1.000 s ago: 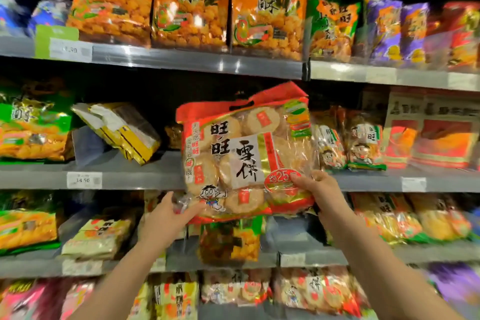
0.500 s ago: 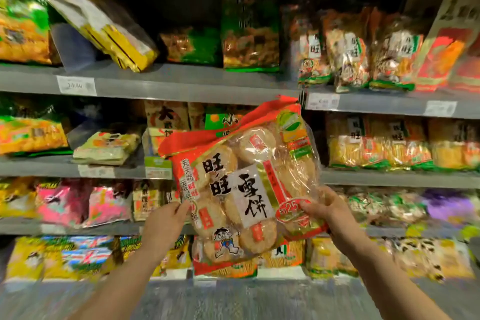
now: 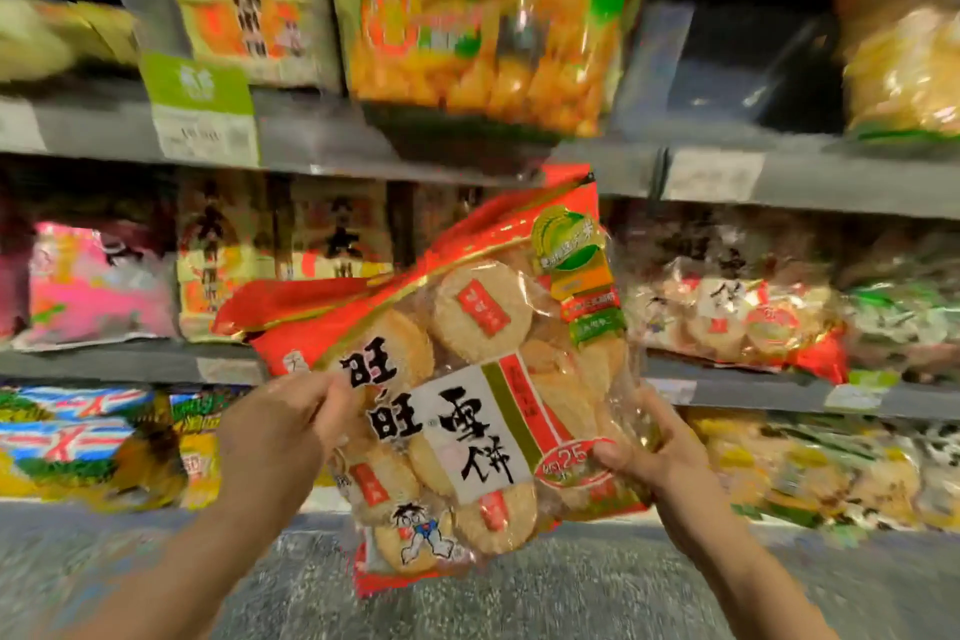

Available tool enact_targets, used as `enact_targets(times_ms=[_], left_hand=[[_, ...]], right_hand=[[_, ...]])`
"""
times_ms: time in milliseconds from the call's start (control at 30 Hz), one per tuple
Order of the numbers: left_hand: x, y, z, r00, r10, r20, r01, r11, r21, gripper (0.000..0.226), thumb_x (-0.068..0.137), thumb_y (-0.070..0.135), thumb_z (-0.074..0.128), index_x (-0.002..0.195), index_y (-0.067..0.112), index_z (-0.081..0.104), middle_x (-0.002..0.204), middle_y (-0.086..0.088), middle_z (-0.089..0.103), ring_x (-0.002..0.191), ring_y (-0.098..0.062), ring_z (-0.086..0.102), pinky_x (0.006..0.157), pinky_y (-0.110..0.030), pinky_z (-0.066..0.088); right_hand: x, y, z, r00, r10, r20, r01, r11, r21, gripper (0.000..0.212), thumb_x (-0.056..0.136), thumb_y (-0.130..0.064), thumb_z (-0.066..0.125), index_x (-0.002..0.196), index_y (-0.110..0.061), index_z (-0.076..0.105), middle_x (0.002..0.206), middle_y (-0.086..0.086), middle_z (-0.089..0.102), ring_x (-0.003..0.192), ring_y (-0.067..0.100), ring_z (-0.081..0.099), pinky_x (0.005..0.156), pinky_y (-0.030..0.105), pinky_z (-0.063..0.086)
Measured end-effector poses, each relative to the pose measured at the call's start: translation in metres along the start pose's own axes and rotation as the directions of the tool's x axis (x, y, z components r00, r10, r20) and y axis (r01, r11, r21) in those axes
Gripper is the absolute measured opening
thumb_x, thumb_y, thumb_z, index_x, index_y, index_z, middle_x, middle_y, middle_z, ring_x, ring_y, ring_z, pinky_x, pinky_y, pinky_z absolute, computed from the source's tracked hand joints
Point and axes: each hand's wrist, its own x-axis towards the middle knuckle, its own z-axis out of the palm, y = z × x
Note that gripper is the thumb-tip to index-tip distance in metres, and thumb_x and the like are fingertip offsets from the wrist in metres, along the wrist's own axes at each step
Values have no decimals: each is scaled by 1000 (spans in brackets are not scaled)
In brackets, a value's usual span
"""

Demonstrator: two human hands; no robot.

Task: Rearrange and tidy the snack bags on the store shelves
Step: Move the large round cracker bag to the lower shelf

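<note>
A large red and clear bag of round rice crackers (image 3: 467,379) hangs tilted in front of the lower shelves, held by both hands. My left hand (image 3: 283,431) grips its left edge with the thumb on the front. My right hand (image 3: 657,452) pinches its lower right corner. A similar rice cracker bag (image 3: 737,317) lies on the shelf to the right, just behind the held one. The picture is blurred by motion.
A green and orange snack bag (image 3: 483,16) stands on the upper shelf (image 3: 311,135) right above the held bag. Yellow-red bags (image 3: 234,255) and a pink bag (image 3: 88,286) fill the middle shelf at left. Grey speckled floor (image 3: 571,587) lies below.
The view has dropped and moved closer to the lower shelves. Both hands have brought the cracker bag downward, and my left hand has shifted up along its left edge.
</note>
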Motion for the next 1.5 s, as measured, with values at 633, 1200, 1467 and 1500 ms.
enact_targets(times_ms=[633,1200,1467,1500], left_hand=[[-2,7,180,986,7,-165,-50,965,-256,26,82,26,63,106,15,59,111,-7,48,97,-9,42,79,-33,42],[49,-9,230,992,29,124,-40,995,86,82,86,35,59,146,37,3,157,-5,5,139,-30,25,107,-45,32],[59,-4,227,988,-50,145,17,975,224,68,86,11,50,141,33,16,104,-2,61,52,-12,50,42,-26,39],[59,-1,227,986,-68,153,33,975,220,65,86,10,47,139,32,15,91,2,60,46,-10,45,37,-25,33]], right_hand=[[84,73,-74,979,-129,-160,152,979,139,53,62,0,63,113,-13,57,95,22,70,71,39,68,59,43,59],[153,54,-15,839,-465,-284,315,840,-442,69,70,-52,68,127,-16,49,135,6,50,122,24,49,100,48,43],[161,67,31,652,-758,-4,81,75,-994,88,64,-30,79,139,-16,34,142,20,39,130,39,35,108,45,30],[158,70,30,641,-766,-43,53,100,-994,84,66,-27,79,138,-19,38,138,20,44,127,40,39,105,47,35]])
